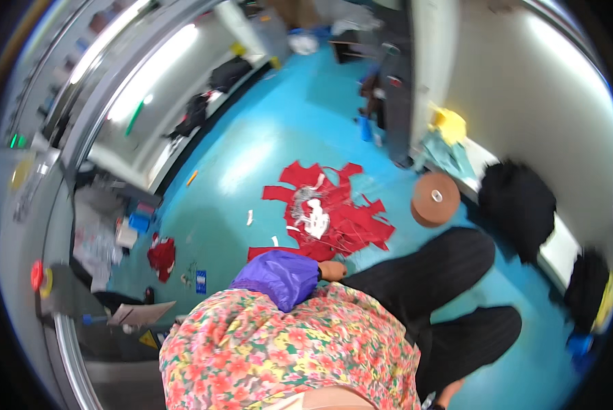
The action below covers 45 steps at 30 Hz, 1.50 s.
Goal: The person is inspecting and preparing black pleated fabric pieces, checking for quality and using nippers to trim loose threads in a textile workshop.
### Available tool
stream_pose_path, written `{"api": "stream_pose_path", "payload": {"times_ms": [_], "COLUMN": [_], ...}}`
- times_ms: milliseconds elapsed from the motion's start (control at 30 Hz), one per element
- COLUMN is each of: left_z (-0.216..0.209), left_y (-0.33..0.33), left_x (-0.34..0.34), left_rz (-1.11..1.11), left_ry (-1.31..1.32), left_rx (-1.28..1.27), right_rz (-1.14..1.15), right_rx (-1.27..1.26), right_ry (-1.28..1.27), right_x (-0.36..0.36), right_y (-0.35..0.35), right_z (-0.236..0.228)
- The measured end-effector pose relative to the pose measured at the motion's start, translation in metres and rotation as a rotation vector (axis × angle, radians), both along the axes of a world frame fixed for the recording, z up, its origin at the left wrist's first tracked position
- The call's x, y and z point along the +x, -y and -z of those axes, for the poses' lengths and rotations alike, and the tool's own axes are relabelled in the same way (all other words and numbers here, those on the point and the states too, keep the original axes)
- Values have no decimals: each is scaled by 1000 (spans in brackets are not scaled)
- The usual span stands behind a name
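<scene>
My left hand point(332, 271) shows below a purple sleeve cover point(279, 277), close beside my black-trousered thigh point(415, 270). Its fingers are too small and partly hidden to show their pose. Just beyond it, a loose heap of red fabric pieces point(361, 225) lies spread on the blue-green floor. White scraps point(315, 219) and a tangle of greyish threads point(303, 203) sit on top of the heap. My right hand is out of sight. The floral garment point(272, 335) on my body fills the lower middle.
A large brown roll point(435, 199) stands right of the heap. Black bundles point(518, 208) and yellow cloth point(448, 126) line the right wall. Another red cloth point(161, 257) and a blue packet point(201, 281) lie at left, near a machine with a red knob point(36, 275).
</scene>
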<state>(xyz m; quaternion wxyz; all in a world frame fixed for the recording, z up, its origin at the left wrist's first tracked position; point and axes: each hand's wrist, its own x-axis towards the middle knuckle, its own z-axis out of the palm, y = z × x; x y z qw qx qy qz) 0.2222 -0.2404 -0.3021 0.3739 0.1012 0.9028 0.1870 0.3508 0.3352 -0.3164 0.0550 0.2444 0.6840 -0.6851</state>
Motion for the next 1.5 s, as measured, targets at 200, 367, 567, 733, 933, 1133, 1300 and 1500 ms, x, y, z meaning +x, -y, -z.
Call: {"api": "stream_pose_path", "payload": {"times_ms": [200,367,567,733,933,1133,1300,1500], "left_z": [-38,-7,14,9,-11,-58,-75,-77], "left_y": [13,-44,-79,-77,-74,-53,-42,-36], "left_x": [-10,-43,-10,-11,-48,-99,-100,-82], "left_rz": [-21,507,994,1096,992,769,657,573], "left_ry": [41,324,719,791,615,320,218,188], "left_rx": [266,212,137,60,8,-50,-72,-71], "right_rz": [388,-33,543,708,690,528,551,519], "right_rx": [-107,685,355,346,477,524,466,464], "right_ry": [293,666,976,1046,816,916,966,858], "right_x": [226,209,196,205,150,129,118,121], "right_y": [33,139,161,171,137,103,91,84], "right_z": [182,98,60,73,107,130,146,143]}}
